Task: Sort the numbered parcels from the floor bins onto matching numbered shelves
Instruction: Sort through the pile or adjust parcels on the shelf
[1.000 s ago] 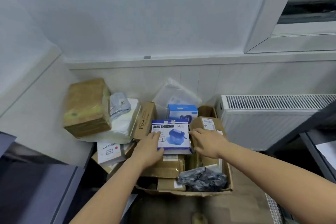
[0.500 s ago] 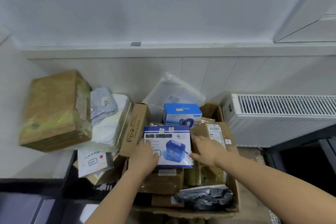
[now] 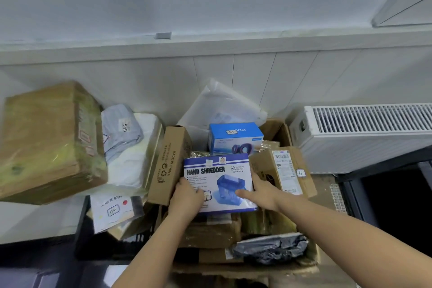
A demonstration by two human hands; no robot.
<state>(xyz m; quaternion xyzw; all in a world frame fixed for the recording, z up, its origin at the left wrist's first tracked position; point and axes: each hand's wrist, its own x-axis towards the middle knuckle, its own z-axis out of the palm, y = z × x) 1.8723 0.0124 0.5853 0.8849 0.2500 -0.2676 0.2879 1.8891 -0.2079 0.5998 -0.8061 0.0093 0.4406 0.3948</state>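
Note:
A blue-and-white hand shredder box (image 3: 218, 176) lies on top of the parcels in a cardboard floor bin (image 3: 311, 257). My left hand (image 3: 187, 199) grips its lower left corner, thumb on the printed face beside a small number label. My right hand (image 3: 261, 192) holds its right edge, thumb lying across the front. Behind it stands a blue speaker box (image 3: 236, 139) with a label on top. To the right lies a brown box (image 3: 284, 170) marked 11.
A tall brown carton (image 3: 167, 163) stands left of the shredder box. Further left are a large taped box (image 3: 46, 140), a grey bag (image 3: 121, 133) marked 056 and a white mailer (image 3: 114, 210) marked 04. A black bag (image 3: 271, 249) lies at the bin's front. A radiator (image 3: 364, 135) stands right.
Both hands have closed further onto the shredder box, the right thumb now lying across its front. The view has moved closer and tilted down toward the bin.

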